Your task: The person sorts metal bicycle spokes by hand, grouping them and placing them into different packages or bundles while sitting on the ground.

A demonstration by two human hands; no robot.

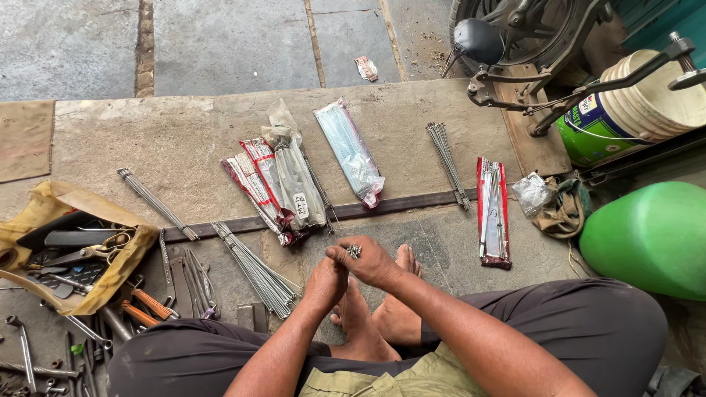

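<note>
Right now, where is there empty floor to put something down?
Bare floor lies between the clear plastic packet and the loose spoke bundle, and beyond the packets. It's crowded left, around the yellow tool bag and wrenches.

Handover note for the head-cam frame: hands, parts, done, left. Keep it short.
Right hand: grip pinched on a small cluster of silver metal bits, held above the bare feet.
Left hand: pressed against the right, grip closed; its contents are hidden.
Loose bundle of thin grey metal spokes lies on the concrete floor left of the hands; plastic-wrapped spoke packets lie beyond.
Done: some packets opened.
Left: unclear from this view.
</note>
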